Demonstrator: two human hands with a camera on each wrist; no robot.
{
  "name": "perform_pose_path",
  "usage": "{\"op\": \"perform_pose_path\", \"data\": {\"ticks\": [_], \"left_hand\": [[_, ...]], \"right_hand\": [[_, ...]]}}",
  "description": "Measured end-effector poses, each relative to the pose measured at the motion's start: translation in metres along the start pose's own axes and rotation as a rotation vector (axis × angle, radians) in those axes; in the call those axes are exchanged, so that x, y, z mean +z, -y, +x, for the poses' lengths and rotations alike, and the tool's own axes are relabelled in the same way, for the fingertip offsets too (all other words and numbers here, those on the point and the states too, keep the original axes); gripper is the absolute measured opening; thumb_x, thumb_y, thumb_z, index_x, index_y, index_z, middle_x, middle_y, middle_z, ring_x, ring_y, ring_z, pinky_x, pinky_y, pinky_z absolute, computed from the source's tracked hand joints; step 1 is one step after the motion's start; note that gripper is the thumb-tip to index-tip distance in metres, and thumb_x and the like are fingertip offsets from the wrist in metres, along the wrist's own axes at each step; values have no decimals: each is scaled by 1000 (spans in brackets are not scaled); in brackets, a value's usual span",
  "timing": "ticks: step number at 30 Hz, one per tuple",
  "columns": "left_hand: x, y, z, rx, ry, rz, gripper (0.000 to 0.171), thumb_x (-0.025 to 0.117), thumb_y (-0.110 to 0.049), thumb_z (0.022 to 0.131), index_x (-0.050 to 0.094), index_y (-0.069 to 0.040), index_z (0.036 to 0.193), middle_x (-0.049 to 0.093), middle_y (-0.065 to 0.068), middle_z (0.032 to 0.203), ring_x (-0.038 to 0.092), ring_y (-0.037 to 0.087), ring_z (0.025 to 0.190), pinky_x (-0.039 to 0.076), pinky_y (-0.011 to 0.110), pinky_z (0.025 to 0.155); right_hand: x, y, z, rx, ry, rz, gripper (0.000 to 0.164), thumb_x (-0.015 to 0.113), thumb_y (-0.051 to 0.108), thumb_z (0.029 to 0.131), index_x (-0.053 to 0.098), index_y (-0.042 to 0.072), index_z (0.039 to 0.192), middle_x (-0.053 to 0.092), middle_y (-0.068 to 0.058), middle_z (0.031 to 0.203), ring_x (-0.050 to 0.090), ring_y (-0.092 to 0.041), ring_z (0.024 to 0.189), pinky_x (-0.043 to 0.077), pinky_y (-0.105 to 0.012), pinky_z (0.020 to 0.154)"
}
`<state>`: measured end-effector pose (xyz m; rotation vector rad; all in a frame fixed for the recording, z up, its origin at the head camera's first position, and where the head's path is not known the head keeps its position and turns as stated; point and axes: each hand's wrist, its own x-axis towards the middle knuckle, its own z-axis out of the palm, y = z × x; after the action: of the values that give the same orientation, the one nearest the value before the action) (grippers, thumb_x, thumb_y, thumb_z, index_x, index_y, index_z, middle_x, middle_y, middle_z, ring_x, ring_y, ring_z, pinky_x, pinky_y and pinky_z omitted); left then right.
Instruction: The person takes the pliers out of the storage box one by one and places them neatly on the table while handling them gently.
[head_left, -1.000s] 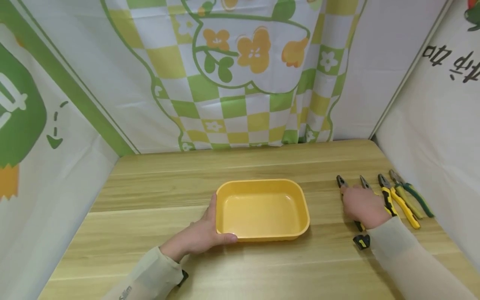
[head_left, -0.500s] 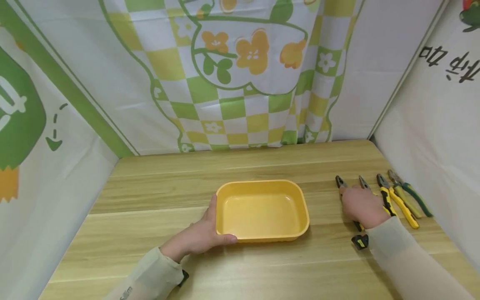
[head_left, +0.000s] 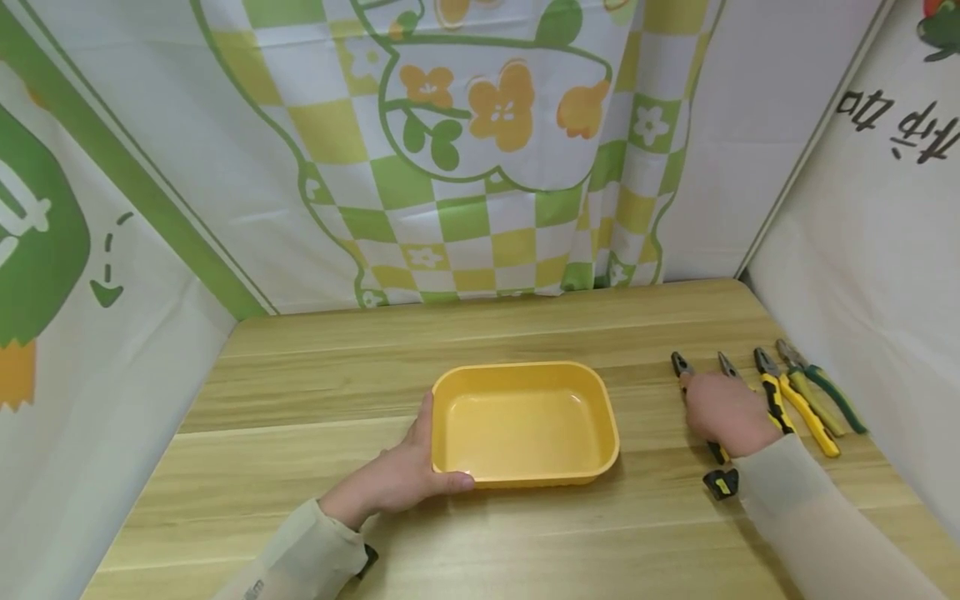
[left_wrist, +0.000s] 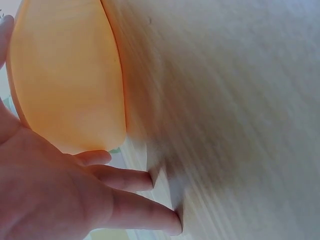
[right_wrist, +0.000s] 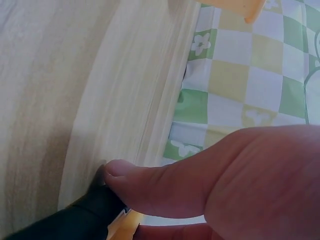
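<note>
A yellow rectangular plastic bin (head_left: 525, 425) sits on the table with nothing in it. My left hand (head_left: 397, 471) lies against its near left corner, thumb along the near rim and fingers at the left side. In the left wrist view, straight, spread fingers (left_wrist: 135, 205) of this hand reach down to the table beside the bin. Off to the right, my right hand (head_left: 727, 410) grips the leftmost pliers (head_left: 681, 364), their dark jaws pointing away from me. The right wrist view has the thumb pressed on the pliers' black part (right_wrist: 95, 210); the palm hides much of them.
Right of that hand lie needle-nose pliers (head_left: 726, 363), partly covered by it, yellow-and-black pliers (head_left: 772, 387) and green-handled pliers (head_left: 828, 387). The wooden table (head_left: 315, 367) meets a checked curtain (head_left: 465, 217) at the back and white fabric walls (head_left: 877, 275) at the sides.
Both hands, the bin and the pliers keep their places. Only the head view has tilted very slightly.
</note>
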<state>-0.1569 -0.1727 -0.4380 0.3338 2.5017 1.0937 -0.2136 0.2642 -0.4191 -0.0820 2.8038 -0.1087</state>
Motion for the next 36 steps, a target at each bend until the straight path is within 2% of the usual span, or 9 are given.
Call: {"op": "perform_pose_path", "data": {"ticks": [8, 14, 23, 26, 31, 33, 36], "left_hand": [[0, 2, 1, -2, -3, 3, 136, 81, -56, 78, -19, -7, 156, 1, 25, 162, 25, 38, 141, 25, 53, 111], [0, -1, 2, 26, -10, -19, 134, 81, -52, 79, -18, -6, 156, 1, 27, 162, 24, 38, 141, 24, 54, 111], [-1, -3, 2, 35, -4, -36, 135, 83, -49, 79, -19, -6, 155, 2, 27, 161, 22, 38, 142, 22, 54, 112], [-2, -5, 0, 18, 6, -38, 138, 84, -50, 77, -21, -5, 155, -1, 28, 161, 19, 38, 143, 21, 53, 113], [-2, -6, -5, -15, 18, -26, 140, 84, -52, 76, -21, -3, 154, -3, 29, 161, 15, 39, 145, 20, 53, 113], [-2, -6, -7, -17, 12, -23, 140, 84, -52, 76, -21, -2, 154, -2, 29, 160, 19, 40, 143, 22, 53, 113], [-2, -6, -9, -21, -5, -17, 141, 85, -52, 74, -19, -1, 155, 2, 31, 160, 28, 40, 139, 26, 53, 111]], "right_hand": [[0, 0, -1, 1, -12, 4, 50, 49, 0, 97, 42, -6, 147, 54, -38, 126, 61, -42, 86, 48, -44, 52], [0, -3, -1, -18, -37, -10, 47, 49, -2, 95, 46, -12, 141, 60, -35, 114, 59, -30, 74, 49, -41, 54], [1, -6, -2, 1, -30, 30, 49, 47, -3, 96, 44, -9, 144, 57, -36, 122, 56, -27, 73, 43, -36, 49], [0, -6, -2, -17, -45, 38, 51, 51, -1, 93, 44, -11, 143, 56, -37, 123, 55, -29, 73, 42, -37, 50], [-1, -2, -4, -57, -135, 59, 54, 60, 11, 87, 51, -17, 132, 57, -39, 120, 58, -49, 95, 49, -51, 69], [-4, 1, -6, -63, -173, 68, 55, 62, 17, 90, 51, -18, 130, 55, -39, 122, 51, -57, 110, 47, -59, 82], [-9, 8, -7, -55, -216, 80, 61, 63, 25, 94, 47, -18, 134, 53, -41, 125, 46, -57, 116, 42, -64, 90]]}}
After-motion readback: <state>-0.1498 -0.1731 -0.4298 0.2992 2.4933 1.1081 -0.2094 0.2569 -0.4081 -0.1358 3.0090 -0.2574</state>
